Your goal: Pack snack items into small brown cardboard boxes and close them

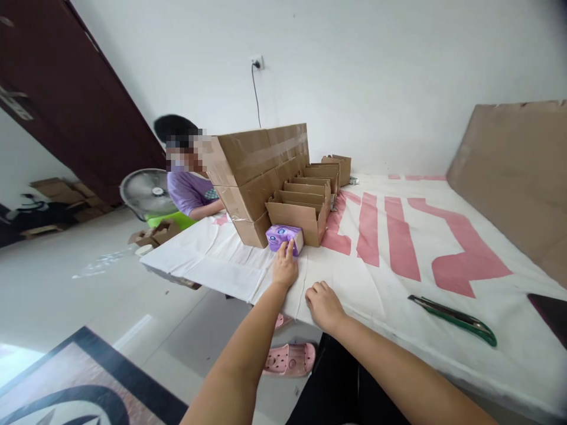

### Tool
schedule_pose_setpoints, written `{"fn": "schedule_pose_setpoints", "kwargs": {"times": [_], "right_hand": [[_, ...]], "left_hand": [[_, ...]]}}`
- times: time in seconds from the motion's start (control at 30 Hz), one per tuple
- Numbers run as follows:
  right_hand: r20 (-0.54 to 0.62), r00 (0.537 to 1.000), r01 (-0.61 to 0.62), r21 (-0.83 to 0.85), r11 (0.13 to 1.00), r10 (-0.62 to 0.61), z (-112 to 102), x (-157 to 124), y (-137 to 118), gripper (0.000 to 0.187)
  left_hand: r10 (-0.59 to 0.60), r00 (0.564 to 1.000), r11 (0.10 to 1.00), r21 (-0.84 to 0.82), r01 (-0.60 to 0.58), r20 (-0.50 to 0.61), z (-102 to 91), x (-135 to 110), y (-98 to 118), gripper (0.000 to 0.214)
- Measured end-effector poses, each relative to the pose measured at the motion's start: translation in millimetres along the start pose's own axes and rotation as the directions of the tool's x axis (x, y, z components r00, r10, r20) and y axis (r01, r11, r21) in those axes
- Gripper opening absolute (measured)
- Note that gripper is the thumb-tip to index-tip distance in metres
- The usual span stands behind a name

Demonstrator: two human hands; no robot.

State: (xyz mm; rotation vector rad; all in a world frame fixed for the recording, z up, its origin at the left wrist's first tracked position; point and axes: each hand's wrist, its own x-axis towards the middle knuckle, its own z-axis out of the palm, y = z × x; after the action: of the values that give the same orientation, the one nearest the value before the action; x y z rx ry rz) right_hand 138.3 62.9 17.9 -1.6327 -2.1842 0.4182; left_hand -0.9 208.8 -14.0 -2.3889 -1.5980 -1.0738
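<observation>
A purple-and-white pack of tissues point(283, 235) lies on the cloth-covered table, against the stacked cartons and in front of the nearest open box. My left hand point(286, 265) reaches to it, with two fingers stretched out and their tips touching its near side; it is not gripped around. Resting at the table's near edge, my right hand point(325, 306) has its fingers curled in, and nothing shows in them. Beside the pack, a row of open cardboard boxes point(295, 219) runs back toward the wall. Their insides are mostly hidden from here.
Sealed cartons point(248, 198) are stacked along the left of the open boxes. Behind them sits a person in a purple top point(186, 192), near a fan point(148, 192). A green utility knife point(456, 319) lies at right. A large cardboard sheet point(514, 177) leans at the back right.
</observation>
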Motion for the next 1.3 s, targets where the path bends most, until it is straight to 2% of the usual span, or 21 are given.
{"fn": "schedule_pose_setpoints", "kwargs": {"times": [0.17,0.4,0.57,0.63,0.83,1.03,1.2,1.3], "right_hand": [[-0.014,0.999,-0.031,-0.023,0.999,0.031,2.9,0.7,2.5,0.023],[-0.001,0.993,-0.119,-0.031,0.992,0.119,4.8,7.3,3.0,0.012],[0.012,0.992,-0.124,-0.049,0.991,0.125,2.6,6.9,0.4,0.025],[0.025,0.991,-0.127,-0.06,0.99,0.129,2.3,6.8,0.8,0.024],[0.035,0.995,-0.091,-0.078,0.993,0.094,-1.1,3.9,4.5,0.017],[0.073,0.995,-0.057,-0.103,0.993,0.065,-5.8,1.9,5.6,0.028],[0.106,0.994,0.013,-0.101,0.995,-0.002,-10.8,4.2,10.2,0.02],[0.119,0.993,0.025,-0.089,0.996,-0.014,-21.1,15.0,22.6,0.019]], "left_hand": [[-0.007,1.0,1.0,0.025,0.007,0.001,-4.8,0.0,5.3,0.068],[-0.006,1.0,0.998,0.057,0.005,0.009,-7.6,1.4,6.9,0.066],[0.013,1.0,0.999,0.031,-0.014,0.01,-9.0,2.3,7.9,0.064],[0.017,1.0,0.999,0.038,-0.017,0.007,-8.4,2.9,7.6,0.064],[0.032,0.999,0.995,0.098,-0.031,-0.008,-6.9,3.6,6.2,0.065],[0.041,0.999,0.993,0.108,-0.041,-0.005,-7.9,3.4,6.7,0.065],[0.026,1.0,0.994,0.111,-0.024,-0.015,-6.8,2.6,7.4,0.064],[0.024,1.0,0.993,0.114,-0.023,-0.011,-6.4,2.6,7.4,0.064]]}}
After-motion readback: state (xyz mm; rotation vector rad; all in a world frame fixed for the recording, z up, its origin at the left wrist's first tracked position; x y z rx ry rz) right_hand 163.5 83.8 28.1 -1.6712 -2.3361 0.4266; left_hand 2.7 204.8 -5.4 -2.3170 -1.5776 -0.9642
